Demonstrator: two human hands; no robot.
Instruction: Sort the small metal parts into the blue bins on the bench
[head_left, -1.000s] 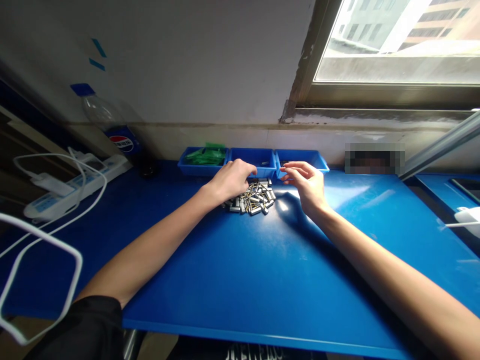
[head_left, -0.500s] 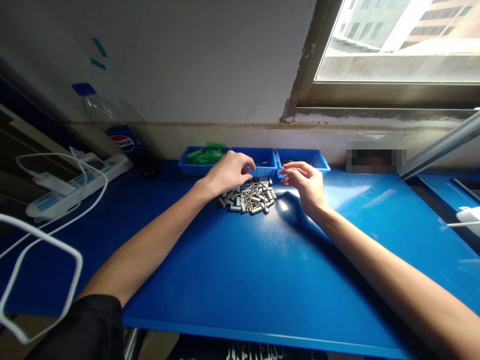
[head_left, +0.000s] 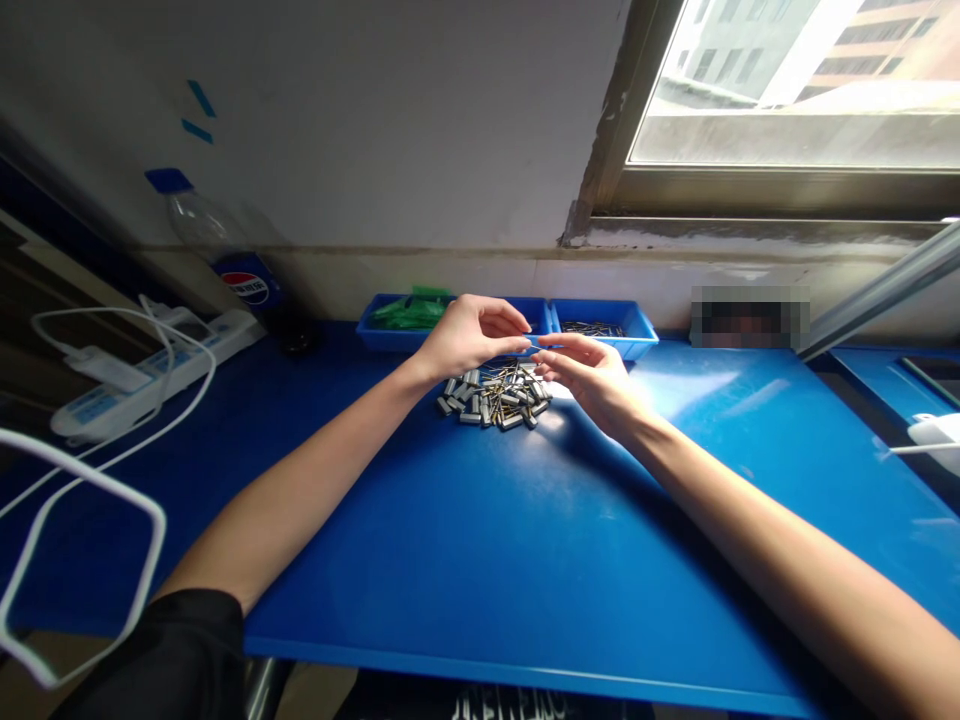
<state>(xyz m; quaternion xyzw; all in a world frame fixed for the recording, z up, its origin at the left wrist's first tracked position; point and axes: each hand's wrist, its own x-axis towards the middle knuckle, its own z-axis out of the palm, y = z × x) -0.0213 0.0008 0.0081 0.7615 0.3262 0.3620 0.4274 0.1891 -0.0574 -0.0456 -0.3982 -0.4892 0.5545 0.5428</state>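
The left hand (head_left: 463,338) and right hand (head_left: 598,385) are hovering nearly fingertip to fingertip, partly curled; whether they are pinching something thin is unclear. Below them, metal pieces (head_left: 486,408) are lying heaped, probably light, stiff and slick, their blocky ends likely offering the surest hold.

There are two hands (head_left: 459,345) (head_left: 604,388), three blue bins (head_left: 636,350) and one bottle (head_left: 252,282).

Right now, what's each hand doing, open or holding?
Left hand: curled near the metal parts; open or holding, cannot tell.
Right hand: curled, facing the left; thin piece between them, whose grip cannot be told.
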